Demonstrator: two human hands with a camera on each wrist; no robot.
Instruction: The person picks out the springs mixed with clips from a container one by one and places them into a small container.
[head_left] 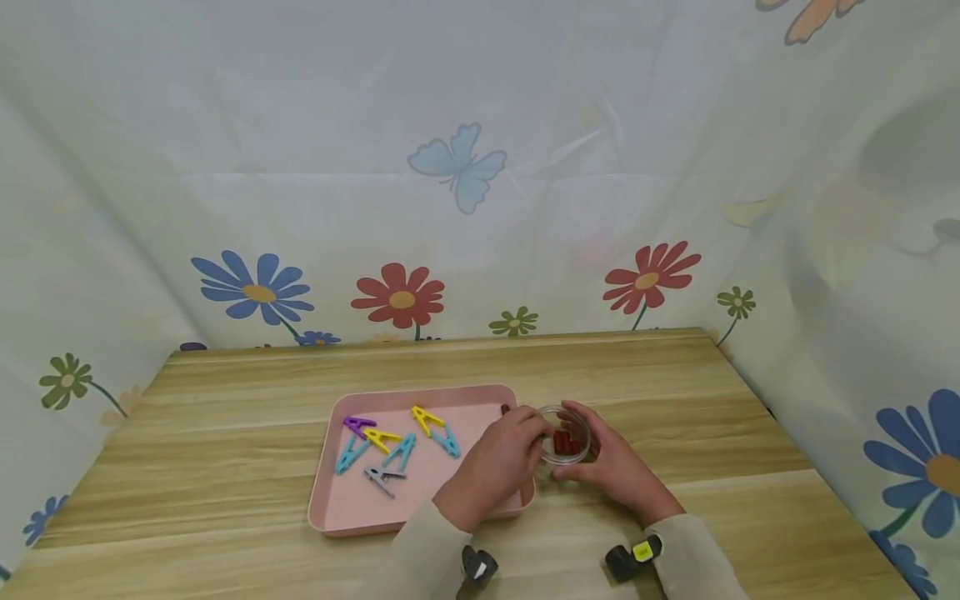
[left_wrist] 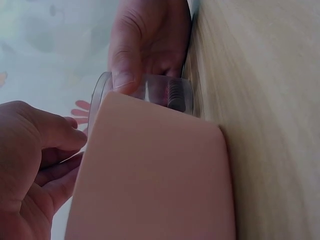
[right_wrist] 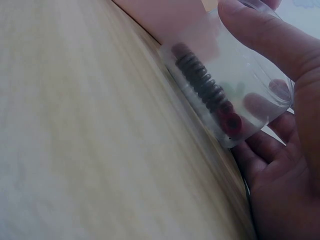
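My right hand [head_left: 617, 467] grips a clear round jar [right_wrist: 260, 65] on the table, with thumb and fingers curled around its side. Inside the jar lie several dark red ribbed cylinders [head_left: 566, 443], one with a hole in its end. My left hand [head_left: 504, 454] reaches over the right side of the pink tray [head_left: 423, 521]. Its loosely bent fingertips [left_wrist: 77, 140] are at the jar's open rim, and nothing shows between them. Another dark red piece [head_left: 505, 409] is in the tray's far right corner, just behind this hand.
Several clothespin-like clips, yellow [head_left: 382, 439], blue [head_left: 351, 454], purple [head_left: 358, 424] and grey [head_left: 384, 477], lie in the left and middle of the tray. Wood-grain tabletop [head_left: 225, 467] surrounds it. A flower-printed curtain [head_left: 525, 250] hangs behind and at both sides.
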